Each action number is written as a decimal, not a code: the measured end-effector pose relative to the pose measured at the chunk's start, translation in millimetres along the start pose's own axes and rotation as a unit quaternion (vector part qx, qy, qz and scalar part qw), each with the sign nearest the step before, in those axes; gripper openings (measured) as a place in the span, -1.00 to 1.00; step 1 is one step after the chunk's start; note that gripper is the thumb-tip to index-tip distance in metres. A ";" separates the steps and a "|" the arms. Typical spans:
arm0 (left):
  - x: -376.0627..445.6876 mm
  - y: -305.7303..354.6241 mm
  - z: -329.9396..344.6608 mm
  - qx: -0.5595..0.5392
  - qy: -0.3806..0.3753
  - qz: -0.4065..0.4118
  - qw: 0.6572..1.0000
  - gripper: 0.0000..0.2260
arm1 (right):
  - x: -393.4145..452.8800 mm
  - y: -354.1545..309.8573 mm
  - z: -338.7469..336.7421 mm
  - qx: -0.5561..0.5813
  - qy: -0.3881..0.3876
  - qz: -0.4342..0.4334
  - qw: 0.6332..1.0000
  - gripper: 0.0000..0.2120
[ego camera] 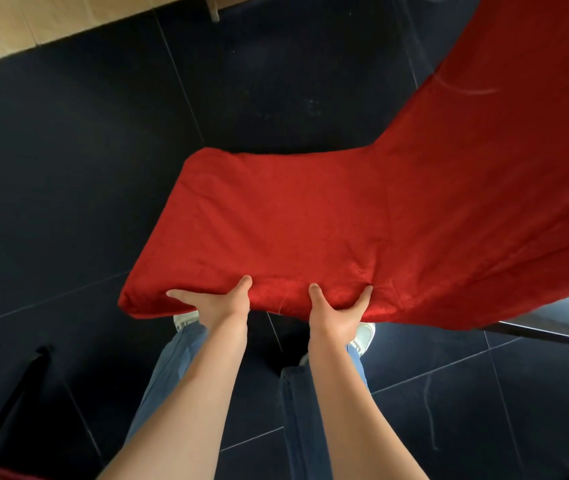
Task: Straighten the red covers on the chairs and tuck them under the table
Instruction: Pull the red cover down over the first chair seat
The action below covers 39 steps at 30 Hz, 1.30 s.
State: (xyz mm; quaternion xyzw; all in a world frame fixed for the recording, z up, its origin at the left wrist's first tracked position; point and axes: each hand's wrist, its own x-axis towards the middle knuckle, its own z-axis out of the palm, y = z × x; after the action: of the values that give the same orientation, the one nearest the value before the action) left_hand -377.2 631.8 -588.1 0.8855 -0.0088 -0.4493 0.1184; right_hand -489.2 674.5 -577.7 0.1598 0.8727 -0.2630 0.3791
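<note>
A chair wrapped in a red cover (276, 220) fills the middle of the head view, its near edge just in front of my legs. My left hand (219, 301) grips that near edge, thumb on top and fingers underneath. My right hand (340, 311) grips the same edge a little to the right, thumb and forefinger spread on the cloth. The cover lies fairly smooth with faint creases near my right hand. A red tablecloth (518, 133) hangs over the table at the right and meets the chair's far right side.
Dark tiled floor (85, 168) surrounds the chair. A pale wall base (16, 29) runs along the top left. A dark chair leg (16, 403) with a bit of red cloth stands at the lower left. The table's dark edge (553, 336) shows at the right.
</note>
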 end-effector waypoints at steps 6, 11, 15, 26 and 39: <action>0.5 2.7 -34.6 0.046 0.026 0.000 0.999 0.18 | -33.2 16.6 4.8 -0.008 0.017 0.025 1.000 -0.04; 4.3 11.5 -59.2 0.075 0.025 0.043 0.996 0.16 | -53.0 16.0 9.3 -0.028 -0.005 0.058 0.998 -0.02; 4.9 18.9 -69.2 0.093 -0.036 0.056 0.993 0.19 | -57.2 10.8 7.2 -0.040 -0.041 0.067 0.996 0.01; -11.8 53.7 -54.5 0.030 -0.067 0.097 0.993 0.10 | -64.1 -34.7 12.4 0.000 -0.007 0.008 1.000 -0.01; -15.9 112.5 -58.7 0.088 -0.020 0.110 0.990 0.10 | -79.9 -66.4 34.8 0.013 -0.007 0.027 1.000 -0.07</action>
State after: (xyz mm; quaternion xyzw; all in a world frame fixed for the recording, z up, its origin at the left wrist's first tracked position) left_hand -329.7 536.2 -517.6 0.8769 -0.1483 -0.4485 0.0889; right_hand -447.9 594.1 -515.7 0.1861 0.8622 -0.2648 0.3897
